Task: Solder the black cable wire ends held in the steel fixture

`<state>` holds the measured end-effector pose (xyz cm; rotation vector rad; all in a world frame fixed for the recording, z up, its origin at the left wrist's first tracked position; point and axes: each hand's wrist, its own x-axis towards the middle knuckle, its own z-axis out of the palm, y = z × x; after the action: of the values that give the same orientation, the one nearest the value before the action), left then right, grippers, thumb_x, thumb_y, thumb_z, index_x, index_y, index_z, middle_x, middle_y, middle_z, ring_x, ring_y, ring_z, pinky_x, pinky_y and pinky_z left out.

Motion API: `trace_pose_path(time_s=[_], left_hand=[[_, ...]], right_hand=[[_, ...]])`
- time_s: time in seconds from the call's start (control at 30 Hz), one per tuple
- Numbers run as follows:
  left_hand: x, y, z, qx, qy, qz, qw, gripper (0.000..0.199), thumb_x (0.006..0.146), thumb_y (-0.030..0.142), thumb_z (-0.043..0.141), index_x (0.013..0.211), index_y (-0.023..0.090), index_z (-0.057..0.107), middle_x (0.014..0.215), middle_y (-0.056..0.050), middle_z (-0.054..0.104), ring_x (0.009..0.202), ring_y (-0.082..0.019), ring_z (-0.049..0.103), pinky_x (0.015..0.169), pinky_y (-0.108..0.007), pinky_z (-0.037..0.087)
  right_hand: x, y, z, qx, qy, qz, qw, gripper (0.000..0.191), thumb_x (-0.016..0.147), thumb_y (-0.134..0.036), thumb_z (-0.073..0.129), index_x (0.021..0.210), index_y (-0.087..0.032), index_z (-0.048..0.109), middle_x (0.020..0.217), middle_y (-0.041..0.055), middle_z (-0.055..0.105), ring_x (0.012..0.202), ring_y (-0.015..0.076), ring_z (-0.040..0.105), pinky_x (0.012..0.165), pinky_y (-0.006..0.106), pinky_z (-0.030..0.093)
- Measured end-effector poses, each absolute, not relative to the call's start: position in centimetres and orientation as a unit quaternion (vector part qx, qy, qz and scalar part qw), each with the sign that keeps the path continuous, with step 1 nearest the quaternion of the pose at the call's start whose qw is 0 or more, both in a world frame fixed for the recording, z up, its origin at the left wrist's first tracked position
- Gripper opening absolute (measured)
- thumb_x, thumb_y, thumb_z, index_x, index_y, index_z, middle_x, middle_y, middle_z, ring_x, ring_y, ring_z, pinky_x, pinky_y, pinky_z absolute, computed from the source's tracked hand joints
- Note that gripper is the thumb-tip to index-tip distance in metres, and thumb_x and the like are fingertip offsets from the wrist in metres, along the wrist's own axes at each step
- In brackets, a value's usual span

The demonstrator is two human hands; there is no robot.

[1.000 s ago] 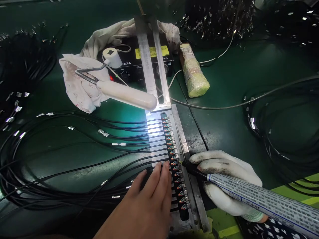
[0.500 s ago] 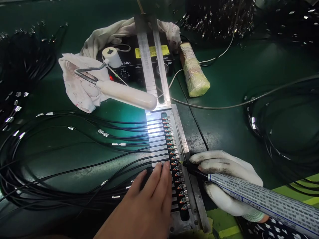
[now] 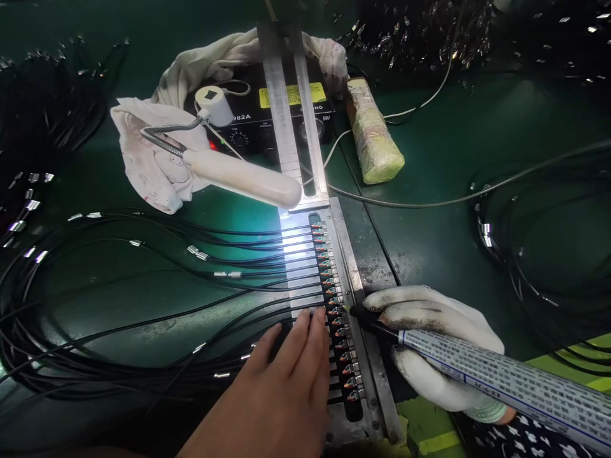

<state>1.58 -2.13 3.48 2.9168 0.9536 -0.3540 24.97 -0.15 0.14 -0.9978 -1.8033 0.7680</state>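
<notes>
The row of connectors (image 3: 342,344) sits in a metal jig (image 3: 344,429) between the hands: just beside the left hand's (image 3: 281,388) fingertips, which lie extended over black cables (image 3: 119,372), clasping nothing visible, and near the gloved right hand (image 3: 443,316), which grips a printed pen-like tube (image 3: 477,364), tip at the row. A white lamp (image 3: 245,180) lights the tabletop (image 3: 424,245).

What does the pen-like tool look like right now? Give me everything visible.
The pen-like tool has a thick, pale barrel covered in rows of dark print with blue lines, a black tapered front and a tiny yellow-green tip. It lies slanted, tip toward the upper left, rear running out of frame at lower right. The white-gloved right hand grips it near the front. Its tip is at the row of connectors; contact is too small to tell.
</notes>
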Motion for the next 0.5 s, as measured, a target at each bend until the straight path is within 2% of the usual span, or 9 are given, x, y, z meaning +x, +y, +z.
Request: trace_pose_path(time_s=[0.5], left_hand=[[1.56, -2.34, 3.06, 0.945, 0.309, -0.106, 0.016, 0.045, 0.096, 0.037, 0.04, 0.134, 0.02, 0.056, 0.146, -0.007, 0.049, 0.136, -0.027, 0.038, 0.101, -0.041, 0.034]], right_hand=[[24.94, 0.02, -0.17, -0.403, -0.725, 0.324, 0.454, 0.026, 0.073, -0.012, 0.07, 0.099, -0.012, 0.067, 0.102, 0.0115, 0.071, 0.095, 0.0227, 0.069, 0.085, 0.034, 0.059]])
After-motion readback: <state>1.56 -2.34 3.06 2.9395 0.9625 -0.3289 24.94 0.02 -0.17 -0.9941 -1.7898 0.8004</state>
